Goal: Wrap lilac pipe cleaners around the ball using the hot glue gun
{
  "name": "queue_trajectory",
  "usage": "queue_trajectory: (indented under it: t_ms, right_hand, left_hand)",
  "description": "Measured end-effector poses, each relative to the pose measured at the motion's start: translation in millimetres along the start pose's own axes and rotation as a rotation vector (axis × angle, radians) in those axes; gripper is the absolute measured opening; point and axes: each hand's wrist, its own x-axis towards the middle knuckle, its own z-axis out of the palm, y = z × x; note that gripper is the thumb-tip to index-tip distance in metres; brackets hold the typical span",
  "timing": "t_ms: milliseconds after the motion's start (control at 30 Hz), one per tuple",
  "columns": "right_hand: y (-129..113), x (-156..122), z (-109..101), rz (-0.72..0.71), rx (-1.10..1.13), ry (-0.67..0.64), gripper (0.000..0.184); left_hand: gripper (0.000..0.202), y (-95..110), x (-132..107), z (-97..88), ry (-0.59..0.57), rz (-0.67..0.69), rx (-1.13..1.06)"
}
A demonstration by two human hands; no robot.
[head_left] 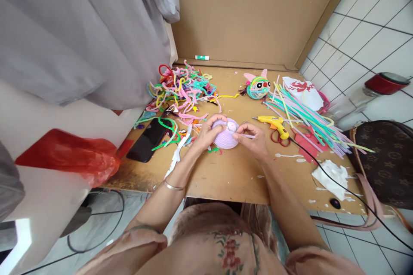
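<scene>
A round form wound with lilac pipe cleaner (226, 139) sits between my hands over the table. Its top shows a small whitish patch that the lilac coils do not cover. My left hand (211, 131) grips the form from the left, thumb and fingers curled at its upper edge. On the other side my right hand (251, 136) pinches a lilac pipe cleaner (248, 136) near the form's right edge, its free end sticking out to the right. Just beyond that hand lies a yellow glue gun (274, 125).
Tangled colourful pipe cleaners (183, 90) are heaped at the back left, near a black phone (150, 139). A decorated ball with pink ears (258, 87) stands at the back. Straight pipe cleaners (309, 111), crumpled tissue (332, 178) and a brown bag (383, 159) are right. The glue gun's cord (335, 182) crosses there.
</scene>
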Motion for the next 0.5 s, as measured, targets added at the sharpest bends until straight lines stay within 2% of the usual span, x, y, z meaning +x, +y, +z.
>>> queue_trajectory:
  t_ms: [233,500]
  right_hand:
    - [-4.1,0.3,0.2,0.041,0.0,-0.02,0.04]
    - [-2.9,0.6,0.9,0.031,0.005,-0.001,0.041]
  left_hand:
    - [0.025,-8.4,3.3,1.2,-0.006,0.089,-0.015]
    - [0.029,-14.6,2.2,3.4,0.026,0.123,-0.06]
